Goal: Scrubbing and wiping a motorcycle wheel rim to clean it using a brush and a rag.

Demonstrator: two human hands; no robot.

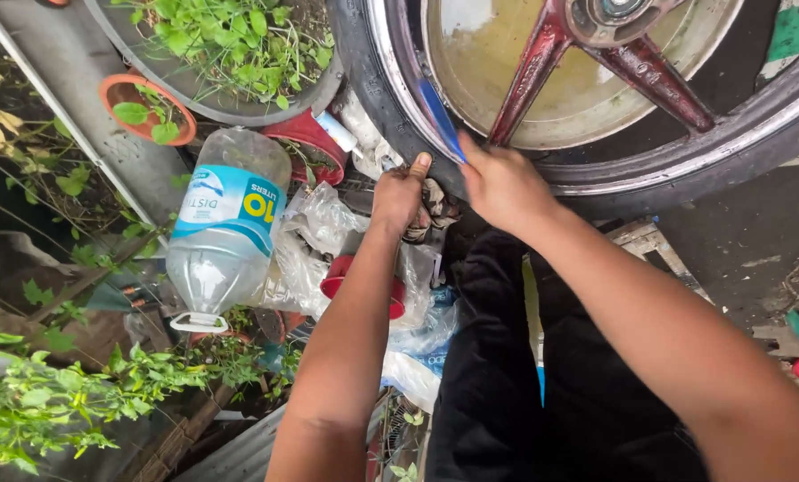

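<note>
Both my hands meet at six o'clock on the black rubber tyre with red spoked rim (542, 54), its top cut off; my left hand (399, 196) is fisted, thumb up, while my right hand (502, 183) pinches a blue strip (440, 120).

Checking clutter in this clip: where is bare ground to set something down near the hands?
Bare dark ground lies right of the right hand, below the tyre. Left of the left hand it is crowded: water jug, plastic bags, flower pots.

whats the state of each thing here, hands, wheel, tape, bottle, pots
left hand: fisted, thumb up, against the tyre
right hand: pinching blue strip at the wheel rim
tyre: mounted on the wheel
plastic bottle: lying down, uncapped, looks empty
orange pot: upright, planted
</note>
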